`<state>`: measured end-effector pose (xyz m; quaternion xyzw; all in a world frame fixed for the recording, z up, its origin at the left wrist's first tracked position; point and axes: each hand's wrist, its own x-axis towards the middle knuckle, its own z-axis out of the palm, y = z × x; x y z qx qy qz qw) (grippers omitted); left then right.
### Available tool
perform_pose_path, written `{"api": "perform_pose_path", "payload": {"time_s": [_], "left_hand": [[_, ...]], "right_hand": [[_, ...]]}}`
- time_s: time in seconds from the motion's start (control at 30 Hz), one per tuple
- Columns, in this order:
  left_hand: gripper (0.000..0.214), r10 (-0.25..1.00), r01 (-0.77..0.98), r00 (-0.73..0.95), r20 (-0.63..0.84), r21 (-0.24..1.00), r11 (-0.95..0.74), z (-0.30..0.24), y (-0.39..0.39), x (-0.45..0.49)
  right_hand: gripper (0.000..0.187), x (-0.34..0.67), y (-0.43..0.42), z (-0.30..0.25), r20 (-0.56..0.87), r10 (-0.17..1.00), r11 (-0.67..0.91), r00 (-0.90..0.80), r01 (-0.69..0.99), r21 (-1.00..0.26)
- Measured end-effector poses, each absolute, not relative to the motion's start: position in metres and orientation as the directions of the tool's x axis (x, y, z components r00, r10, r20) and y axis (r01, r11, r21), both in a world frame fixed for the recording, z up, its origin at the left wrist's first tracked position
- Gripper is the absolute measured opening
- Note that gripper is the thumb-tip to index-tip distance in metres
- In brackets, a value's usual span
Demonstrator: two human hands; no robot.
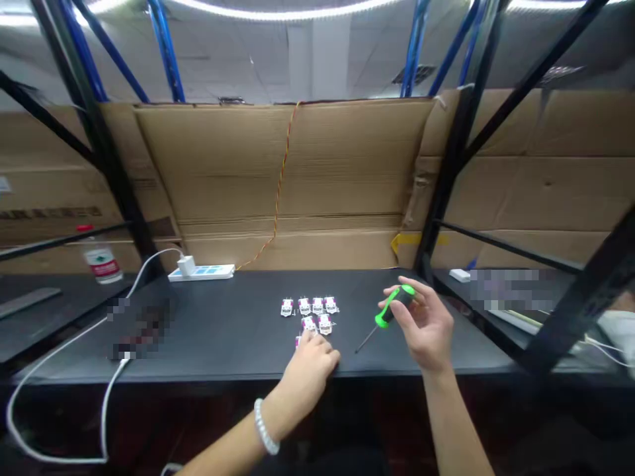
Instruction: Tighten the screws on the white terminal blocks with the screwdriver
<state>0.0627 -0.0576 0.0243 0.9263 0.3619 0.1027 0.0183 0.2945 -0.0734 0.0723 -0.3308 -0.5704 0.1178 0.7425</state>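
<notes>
My right hand (425, 324) holds a screwdriver (395, 305) with a black and bright green handle, its thin shaft slanting down to the left over the dark table. Small white parts with purple edges (317, 305) lie in rows near the middle. My left hand (310, 369) is beside the nearest of them, fingers curled down and fingertips at a white part (308, 324). Another part (298, 341) is mostly covered by that hand. Whether the left fingers grip anything is hidden. A pale beaded bracelet (265, 428) circles the left wrist.
A white power strip (208, 272) with a plugged-in charger (186, 265) lies at the back left. Its white cable (64, 350) loops over the front edge. Black rack posts (446, 165) flank the table (223, 330). Cardboard (347, 178) walls the back. A bottle (102, 261) stands left.
</notes>
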Motion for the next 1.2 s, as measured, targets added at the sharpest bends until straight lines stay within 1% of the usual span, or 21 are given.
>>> {"api": "perform_pose_path", "payload": {"time_s": [0.13, 0.37, 0.43, 0.5, 0.6, 0.67, 0.7, 0.77, 0.93, 1.03, 1.13, 1.2], "left_hand": [[0.03, 0.66, 0.653, 0.732, 0.167, 0.105, -0.75, 0.028, -0.058, 0.06], [0.027, 0.598, 0.609, 0.79, 0.135, -0.062, -0.791, 0.031, -0.056, 0.065], [0.026, 0.592, 0.604, 0.795, 0.132, -0.082, -0.793, 0.031, -0.057, 0.067], [0.029, 0.606, 0.618, 0.783, 0.138, -0.07, -0.783, 0.031, -0.059, 0.068], [0.039, 0.655, 0.661, 0.735, 0.173, 0.032, -0.75, 0.032, -0.062, 0.062], [0.045, 0.693, 0.68, 0.683, 0.23, 0.145, -0.718, 0.032, -0.062, 0.054], [0.045, 0.708, 0.68, 0.656, 0.26, 0.203, -0.704, 0.033, -0.062, 0.049], [0.039, 0.732, 0.662, 0.606, 0.313, 0.311, -0.681, 0.033, -0.06, 0.038], [0.022, 0.77, 0.551, 0.515, 0.378, 0.542, -0.635, 0.03, -0.044, 0.01], [0.016, 0.795, 0.482, 0.468, 0.386, 0.643, -0.595, 0.024, -0.035, 0.0], [0.012, 0.816, 0.419, 0.472, 0.334, 0.73, -0.541, 0.019, -0.031, -0.003], [0.012, 0.821, 0.398, 0.491, 0.29, 0.764, -0.508, 0.018, -0.03, -0.003]], "right_hand": [[0.036, 0.295, -0.074, 0.072, 0.771, 0.55, 0.754, 0.321, 0.208, -0.624], [0.036, 0.297, -0.073, 0.072, 0.771, 0.55, 0.755, 0.322, 0.203, -0.624], [0.036, 0.297, -0.074, 0.072, 0.775, 0.545, 0.757, 0.321, 0.208, -0.619], [0.036, 0.299, -0.075, 0.071, 0.774, 0.542, 0.755, 0.327, 0.216, -0.619], [0.037, 0.302, -0.076, 0.071, 0.763, 0.548, 0.743, 0.344, 0.219, -0.632], [0.037, 0.303, -0.076, 0.071, 0.766, 0.537, 0.752, 0.352, 0.212, -0.625], [0.037, 0.303, -0.076, 0.071, 0.77, 0.532, 0.758, 0.352, 0.207, -0.619], [0.037, 0.303, -0.075, 0.072, 0.775, 0.527, 0.764, 0.35, 0.204, -0.612], [0.036, 0.298, -0.074, 0.073, 0.772, 0.535, 0.757, 0.344, 0.211, -0.618], [0.035, 0.295, -0.074, 0.073, 0.774, 0.539, 0.757, 0.331, 0.213, -0.618], [0.036, 0.293, -0.074, 0.073, 0.772, 0.545, 0.753, 0.328, 0.214, -0.622], [0.036, 0.293, -0.074, 0.073, 0.769, 0.546, 0.749, 0.331, 0.218, -0.626]]}}
